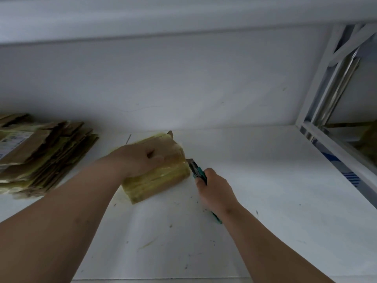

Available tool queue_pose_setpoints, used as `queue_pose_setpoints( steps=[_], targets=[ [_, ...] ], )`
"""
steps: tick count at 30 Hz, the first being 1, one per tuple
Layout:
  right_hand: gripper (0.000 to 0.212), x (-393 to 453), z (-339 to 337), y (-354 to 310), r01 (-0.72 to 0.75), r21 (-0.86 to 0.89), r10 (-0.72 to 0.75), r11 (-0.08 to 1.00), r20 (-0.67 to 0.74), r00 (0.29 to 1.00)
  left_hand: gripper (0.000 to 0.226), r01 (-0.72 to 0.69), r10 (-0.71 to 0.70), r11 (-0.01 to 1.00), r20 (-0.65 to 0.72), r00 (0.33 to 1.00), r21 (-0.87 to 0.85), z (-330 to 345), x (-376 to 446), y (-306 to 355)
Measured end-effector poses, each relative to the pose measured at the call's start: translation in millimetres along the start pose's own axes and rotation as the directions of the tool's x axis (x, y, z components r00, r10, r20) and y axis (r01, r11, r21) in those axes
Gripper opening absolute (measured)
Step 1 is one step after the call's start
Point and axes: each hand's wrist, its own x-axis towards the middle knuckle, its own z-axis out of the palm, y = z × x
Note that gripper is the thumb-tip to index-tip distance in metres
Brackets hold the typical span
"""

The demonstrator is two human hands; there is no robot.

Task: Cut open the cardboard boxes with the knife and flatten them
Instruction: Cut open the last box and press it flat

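Observation:
A small cardboard box (161, 180) wrapped in yellowish tape stands on the white table (265, 180) at the centre. My left hand (138, 158) lies on top of the box, fingers spread over its upper face and pressing it down. My right hand (216, 190) grips a teal-handled utility knife (196, 170) just right of the box. The knife's tip touches the box's right edge near the top corner. The far side of the box is hidden.
A stack of flattened cardboard pieces (42, 154) lies at the left edge of the table. A white wall (183, 78) rises behind the table. A white-framed shelf unit (336, 119) stands at the right. Small scraps dot the table near me.

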Motion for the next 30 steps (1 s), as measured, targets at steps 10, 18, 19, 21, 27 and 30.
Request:
queue_pose_setpoints(
  steps=[10, 18, 19, 21, 27, 30],
  targets=[
    [0.013, -4, 4, -19, -0.240, 0.627, 0.180, 0.741, 0.158, 0.971, 0.108, -0.028, 0.029, 0.995, 0.010, 1.000, -0.098, 41, -5, -23],
    [0.015, -10, 16, -20, -0.225, 0.674, 0.212, 0.703, 0.103, 0.972, 0.079, -0.084, 0.082, 0.991, -0.016, 0.996, -0.105, 38, -11, -17],
    [0.015, -10, 17, -21, -0.225, 0.681, 0.215, 0.697, 0.101, 0.971, 0.080, -0.074, 0.074, 0.991, -0.005, 0.997, -0.110, 39, -11, -18],
    [0.015, -9, 19, -22, -0.232, 0.690, 0.228, 0.685, 0.099, 0.969, 0.085, -0.062, 0.064, 0.991, 0.009, 0.998, -0.121, 41, -8, -21],
    [0.015, -6, 25, -31, -0.267, 0.723, 0.283, 0.637, 0.103, 0.954, 0.085, -0.066, 0.066, 0.993, -0.005, 0.998, -0.101, 45, -1, -21],
    [0.015, -8, 28, -35, -0.275, 0.758, 0.309, 0.592, 0.102, 0.946, 0.083, -0.062, 0.063, 0.993, 0.008, 0.998, -0.104, 46, 1, -22]
  ],
)
